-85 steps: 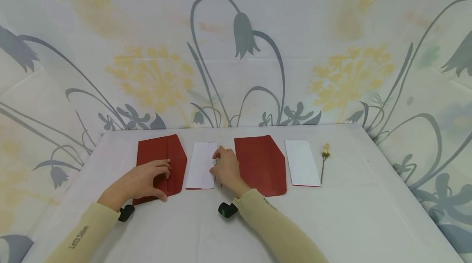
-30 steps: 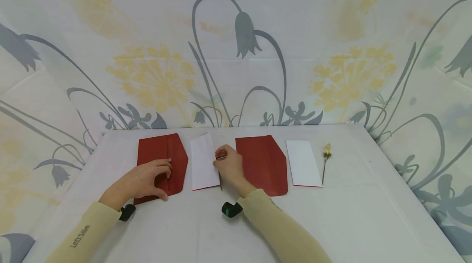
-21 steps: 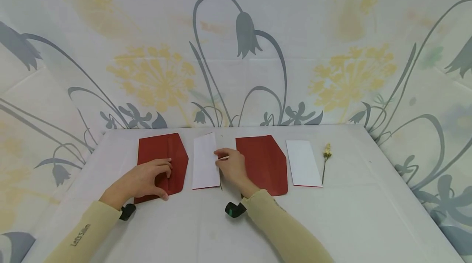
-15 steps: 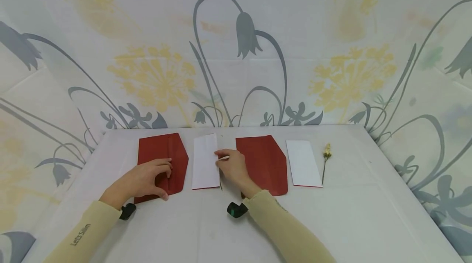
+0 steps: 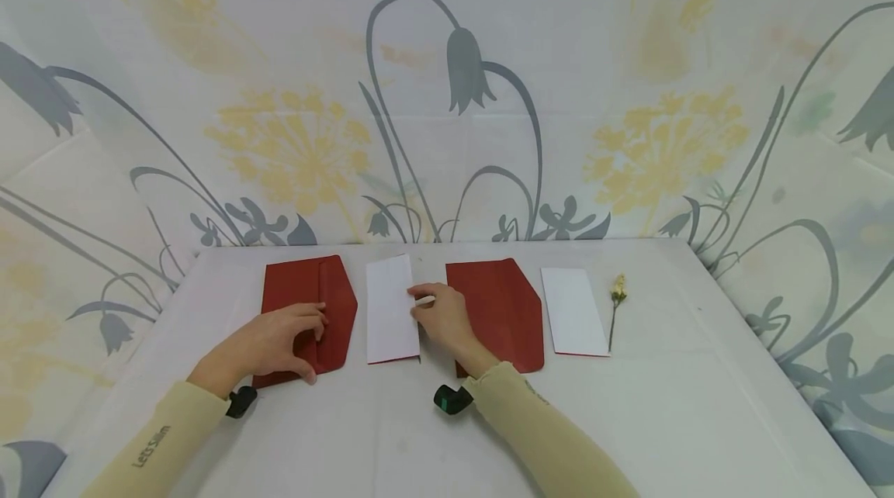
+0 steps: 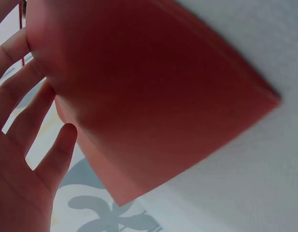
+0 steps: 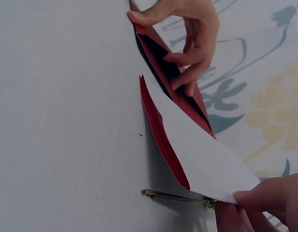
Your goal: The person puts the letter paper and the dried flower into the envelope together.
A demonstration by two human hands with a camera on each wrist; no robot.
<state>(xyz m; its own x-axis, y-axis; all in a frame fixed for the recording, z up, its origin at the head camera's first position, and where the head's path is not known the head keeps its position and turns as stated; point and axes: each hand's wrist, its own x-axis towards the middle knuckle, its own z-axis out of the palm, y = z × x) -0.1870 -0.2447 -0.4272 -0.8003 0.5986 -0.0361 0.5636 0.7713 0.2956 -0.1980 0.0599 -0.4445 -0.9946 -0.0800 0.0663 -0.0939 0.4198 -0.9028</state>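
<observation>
Since the earlier frames the white card [image 5: 392, 309] has swung from tilted to nearly square with the table's near edge, its right edge lifted by the right hand [image 5: 445, 317]. Going left to right: the left hand [image 5: 274, 342] presses flat, fingers relaxed, on the open red envelope [image 5: 307, 312] near the table's left side; the card lies just beside it; the right hand pinches the card's edge, a thin stem [image 7: 173, 195] beneath. Judging by this, the card is being freed for lifting

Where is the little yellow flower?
In the head view, the little yellow flower lies flat on the table, far right in the row, just right of the white card, away from both hands.
</observation>
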